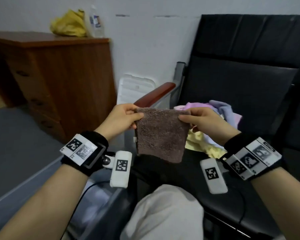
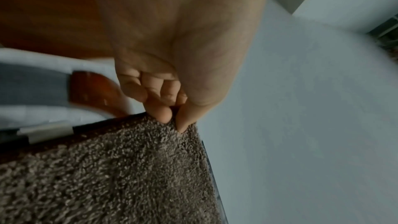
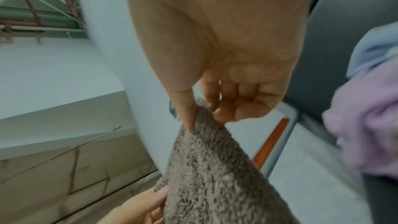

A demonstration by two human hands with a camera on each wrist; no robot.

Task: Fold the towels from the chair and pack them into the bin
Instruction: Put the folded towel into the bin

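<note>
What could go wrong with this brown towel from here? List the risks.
1. Each hand, left hand and right hand, only pinches a top corner of the brown towel; a slip would likely undo the fold.
2. It hangs beside the loose towels on the chair and might snag them.

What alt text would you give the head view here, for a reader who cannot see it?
Two hands hold a brown towel up by its top corners, the left hand pinching one, the right hand the other, so it hangs flat. Behind it, pastel towels lie heaped on a black chair; a wooden cabinet stands to the left.
</note>
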